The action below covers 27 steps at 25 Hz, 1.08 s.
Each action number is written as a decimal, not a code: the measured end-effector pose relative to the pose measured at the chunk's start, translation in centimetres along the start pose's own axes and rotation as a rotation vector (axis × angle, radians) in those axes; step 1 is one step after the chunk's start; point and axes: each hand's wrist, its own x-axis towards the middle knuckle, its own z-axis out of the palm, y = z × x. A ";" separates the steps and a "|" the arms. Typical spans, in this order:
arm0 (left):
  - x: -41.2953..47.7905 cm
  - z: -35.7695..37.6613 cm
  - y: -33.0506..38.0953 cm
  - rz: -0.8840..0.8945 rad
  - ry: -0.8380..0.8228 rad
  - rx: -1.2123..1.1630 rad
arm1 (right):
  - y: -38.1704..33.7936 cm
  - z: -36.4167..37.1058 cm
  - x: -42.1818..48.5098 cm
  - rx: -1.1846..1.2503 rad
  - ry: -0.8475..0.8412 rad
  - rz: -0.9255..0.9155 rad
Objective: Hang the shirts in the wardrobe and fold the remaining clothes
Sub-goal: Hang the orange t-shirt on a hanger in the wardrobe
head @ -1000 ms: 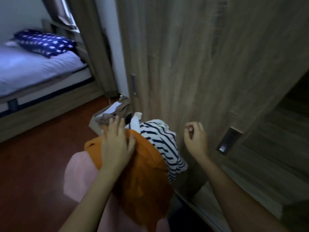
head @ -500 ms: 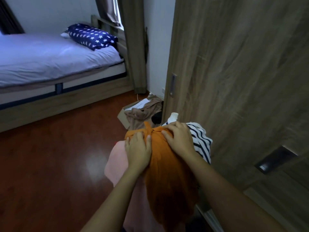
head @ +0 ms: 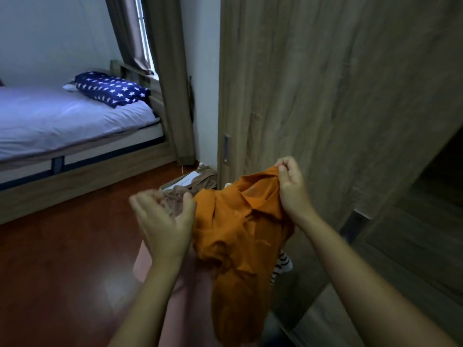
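Now my right hand (head: 292, 191) pinches the orange shirt (head: 235, 229) by its top edge; the cloth hangs below that pinch. My left hand (head: 162, 221) lies open and empty just beside it.

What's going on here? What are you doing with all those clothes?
A person is sorting clothes by the wooden wardrobe door. The right hand pinches the top edge of an orange shirt and holds it up. The left hand is open beside it, gripping nothing. A striped top and a pink garment are underneath.
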 end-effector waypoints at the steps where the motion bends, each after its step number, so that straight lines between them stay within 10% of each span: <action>1: 0.8 0.4 1.5 0.096 -0.123 -0.044 | -1.5 -1.5 -0.4 0.025 -0.051 -0.045; 7: 1.4 5.6 10.9 0.365 -1.355 -0.048 | -9.1 -11.1 -2.8 0.040 -0.041 -0.184; 13: -3.0 8.7 18.7 0.311 -0.817 -0.395 | -13.1 -24.2 -6.4 -0.396 -0.042 -0.065; 20: -4.8 12.1 25.5 0.239 -0.843 -0.178 | -14.2 -35.5 -10.5 -0.755 -0.113 0.290; 27: -8.6 14.6 29.3 0.191 -1.179 -0.080 | -14.1 -41.0 -15.0 -0.519 0.218 0.264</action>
